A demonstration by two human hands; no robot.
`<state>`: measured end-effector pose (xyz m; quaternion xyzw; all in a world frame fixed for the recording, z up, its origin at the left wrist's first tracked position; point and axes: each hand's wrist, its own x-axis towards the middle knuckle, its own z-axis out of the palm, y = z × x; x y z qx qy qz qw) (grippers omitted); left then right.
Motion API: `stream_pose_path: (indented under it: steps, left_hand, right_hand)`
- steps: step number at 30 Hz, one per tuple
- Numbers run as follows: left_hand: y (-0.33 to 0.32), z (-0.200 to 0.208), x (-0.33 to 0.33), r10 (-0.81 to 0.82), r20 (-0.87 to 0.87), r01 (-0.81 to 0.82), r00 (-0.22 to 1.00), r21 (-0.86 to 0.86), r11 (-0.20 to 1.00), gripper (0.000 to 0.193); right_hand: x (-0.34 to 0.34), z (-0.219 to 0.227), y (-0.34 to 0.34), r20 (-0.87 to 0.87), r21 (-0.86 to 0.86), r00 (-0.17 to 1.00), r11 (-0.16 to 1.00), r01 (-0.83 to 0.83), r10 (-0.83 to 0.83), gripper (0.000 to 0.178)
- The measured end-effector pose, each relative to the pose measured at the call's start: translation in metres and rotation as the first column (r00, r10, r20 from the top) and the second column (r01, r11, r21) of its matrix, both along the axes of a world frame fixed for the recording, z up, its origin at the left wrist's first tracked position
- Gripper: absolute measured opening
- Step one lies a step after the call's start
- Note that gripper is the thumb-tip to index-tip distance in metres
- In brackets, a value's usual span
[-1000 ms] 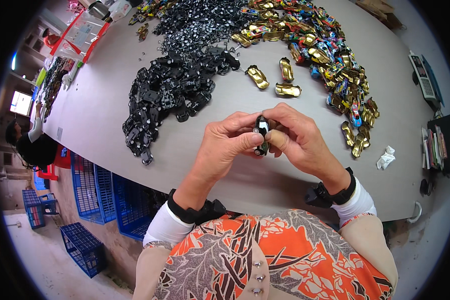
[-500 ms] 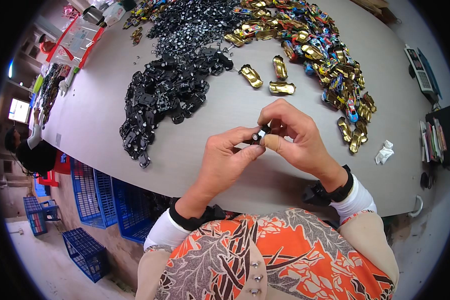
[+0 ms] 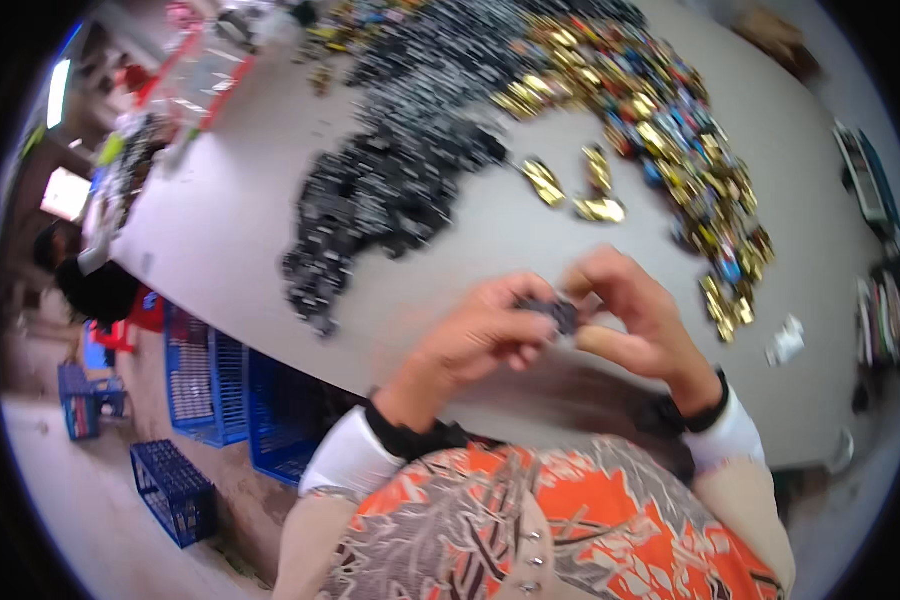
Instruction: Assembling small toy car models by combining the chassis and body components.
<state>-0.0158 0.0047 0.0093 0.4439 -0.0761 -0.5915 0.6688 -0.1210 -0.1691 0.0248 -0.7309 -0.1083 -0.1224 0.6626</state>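
Note:
Close in front of my body, my left hand (image 3: 485, 325) pinches a small black toy car chassis (image 3: 558, 316) between thumb and fingers. Just to the right is my right hand (image 3: 635, 315), its thumb and forefinger curved and apart around the chassis's right end; blur hides whether they touch it. Beyond my hands lie three gold toy car bodies, one of them a sideways gold car body (image 3: 600, 210). To the left spreads a heap of black car chassis (image 3: 370, 195). Small wheel parts (image 3: 430, 105) are piled behind it.
Gold and multicoloured car bodies (image 3: 685, 150) form a long heap at the right. A crumpled white tissue (image 3: 786, 341) lies near the table's (image 3: 470, 250) right side. Blue crates (image 3: 173, 490) stand on the floor at left, where another person (image 3: 95, 290) sits at the table.
The view has shifted and blurred, so everything sits farther right and lower. My right fingers have spread away from the chassis, which stays in my left hand.

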Motion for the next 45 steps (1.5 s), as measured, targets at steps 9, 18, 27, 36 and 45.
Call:
stream_pose_path:
  steps: [9,18,27,36,45]
  left_hand:
    - [-0.004,-0.022,-0.019,0.125,0.581,-0.055,0.804,-0.136,0.989,0.019]
    - [-0.004,-0.016,-0.030,0.156,0.829,-0.192,0.537,-0.060,0.980,0.021]
    - [-0.004,-0.024,-0.030,0.155,0.805,-0.162,0.572,-0.074,0.984,0.019]
    - [-0.003,-0.014,-0.030,0.150,0.833,-0.090,0.532,-0.120,0.989,0.026]
    - [-0.012,-0.024,-0.033,0.411,0.403,-0.378,0.818,-0.162,0.912,0.024]
  right_hand:
    - [-0.010,-0.010,0.002,-0.408,0.190,0.911,0.981,0.027,0.054,0.011]
    - [-0.012,-0.034,0.010,-0.313,-0.004,0.945,0.996,0.094,-0.090,0.009]
    - [-0.010,-0.020,0.004,-0.270,0.052,0.958,0.995,-0.082,0.093,0.010]
    - [-0.009,-0.033,0.011,-0.120,-0.178,0.993,0.984,0.003,-0.024,0.016]
    - [-0.017,-0.029,0.030,-0.283,0.106,0.940,0.967,0.230,-0.192,0.011]
